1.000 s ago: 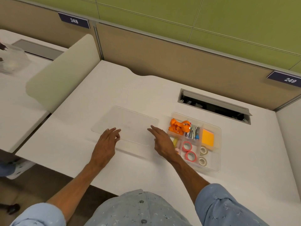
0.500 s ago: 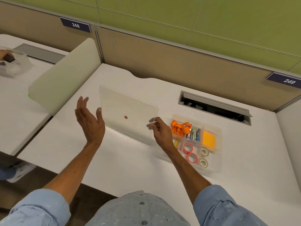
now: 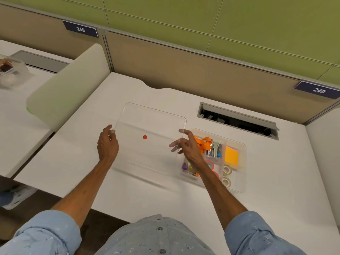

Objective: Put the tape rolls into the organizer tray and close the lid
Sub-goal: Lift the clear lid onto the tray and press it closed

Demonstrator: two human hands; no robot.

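A clear plastic lid (image 3: 147, 122) with a small red dot is held above the white desk, tilted. My left hand (image 3: 107, 144) grips its left edge and my right hand (image 3: 185, 146) pinches its right edge. To the right, on the desk, sits the clear organizer tray (image 3: 241, 173). Two pink-rimmed tape rolls (image 3: 211, 165) lie in its front middle compartment, partly hidden by my right wrist. Two pale tape rolls (image 3: 226, 170) lie in the compartment to their right. An orange strap, clips and an orange sticky pad fill the back compartments.
A cable slot (image 3: 237, 120) with a raised flap is open in the desk behind the tray. A pale divider panel (image 3: 66, 91) stands at the desk's left edge. On the neighbouring desk, another person's hand holds a clear container (image 3: 11, 74).
The lid lay flat on the desk under my hands a second ago. My right hand raised it upright, then my left hand took its left edge, and it has tilted toward flat.
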